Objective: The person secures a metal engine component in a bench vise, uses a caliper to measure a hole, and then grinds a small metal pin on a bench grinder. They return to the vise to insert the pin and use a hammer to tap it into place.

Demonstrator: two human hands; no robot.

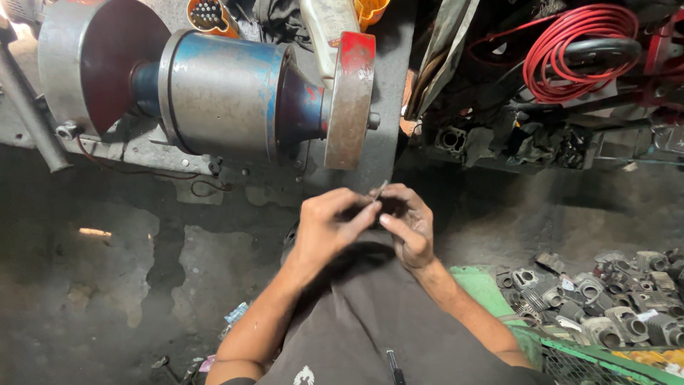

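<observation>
A person's left hand (329,227) and right hand (407,222) meet at frame centre, fingertips pinched narrow around a thin grey metal sliver (379,190) poking up toward twelve o'clock. A blue-and-red bench grinder (235,93) sits at eleven o'clock. Judged: a steady two-handed pinch suits such a small piece

Dark shirt, small white emblem

Grinder wheel (349,100) blocks above; bare floor (121,278) lies open left.
</observation>
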